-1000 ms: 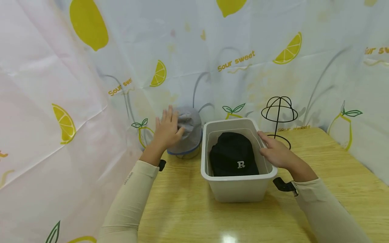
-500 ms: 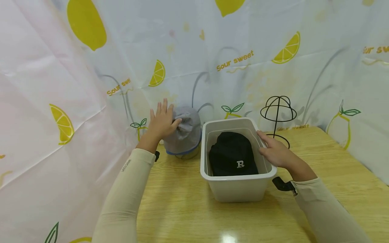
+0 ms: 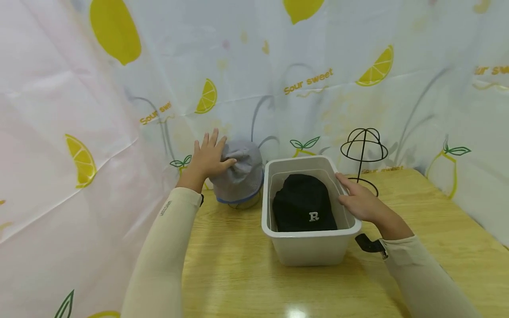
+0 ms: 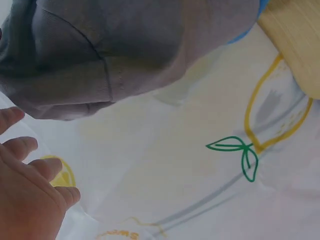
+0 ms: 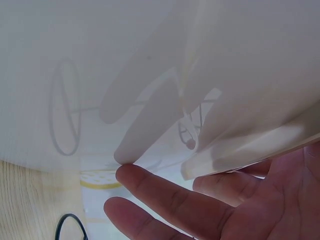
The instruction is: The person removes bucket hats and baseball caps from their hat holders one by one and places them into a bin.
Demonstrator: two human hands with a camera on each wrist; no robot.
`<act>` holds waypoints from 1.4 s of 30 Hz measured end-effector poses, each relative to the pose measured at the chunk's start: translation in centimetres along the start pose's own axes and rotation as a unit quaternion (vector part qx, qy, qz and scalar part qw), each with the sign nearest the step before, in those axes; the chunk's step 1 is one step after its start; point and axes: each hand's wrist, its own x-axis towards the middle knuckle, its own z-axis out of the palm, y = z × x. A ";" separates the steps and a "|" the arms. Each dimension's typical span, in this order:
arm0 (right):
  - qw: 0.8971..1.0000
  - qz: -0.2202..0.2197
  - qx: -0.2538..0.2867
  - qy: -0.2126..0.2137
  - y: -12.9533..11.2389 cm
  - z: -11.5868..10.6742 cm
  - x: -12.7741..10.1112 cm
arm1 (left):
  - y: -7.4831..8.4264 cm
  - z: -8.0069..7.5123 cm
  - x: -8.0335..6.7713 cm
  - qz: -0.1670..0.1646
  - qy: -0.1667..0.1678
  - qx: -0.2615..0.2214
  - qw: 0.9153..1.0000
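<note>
In the head view, a grey hat [image 3: 240, 176] with a blue-trimmed edge sits on a stand at the back left; its crown is creased. Beside its left side is my left hand [image 3: 208, 155], fingers spread and thumb pointing toward the hat. The left wrist view shows a gap between those fingers [image 4: 47, 170] and the grey cloth. My right hand [image 3: 363, 201] holds the right rim of a white plastic bin [image 3: 310, 249], the thumb at the rim and the other fingers [image 5: 165, 195] along the outer wall. Inside the bin lies a black cap [image 3: 304, 201] with a white letter R.
A black wire hat stand [image 3: 363, 150] stands bare at the back right, behind my right hand. Under everything is a wooden table [image 3: 238, 282]. A white curtain [image 3: 310, 44] printed with lemons hangs behind and along the sides.
My left hand has drawn left off the front of the grey hat, its fingers spreading wider. The right hand and bin stay in place.
</note>
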 end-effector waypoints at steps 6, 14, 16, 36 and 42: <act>1.000 0.004 0.000 -0.001 -0.2 -0.1 -0.2 | -1.2 0.7 0.2 0.001 0.000 -0.010 1.000; 1.000 -0.002 -0.004 -0.001 -0.1 -0.1 -0.1 | -2.0 1.2 -0.3 0.012 0.011 -0.023 1.000; 1.000 -0.003 -0.004 -0.001 0.0 -0.1 -0.1 | -2.3 1.4 -0.5 0.019 0.018 -0.023 0.999; 1.000 0.004 -0.011 0.001 0.2 0.0 -0.1 | -1.9 0.2 -0.4 0.037 0.071 0.025 0.997; 1.000 0.001 -0.012 0.003 0.0 0.0 -0.2 | -1.7 -0.9 -0.2 0.014 0.093 0.006 0.996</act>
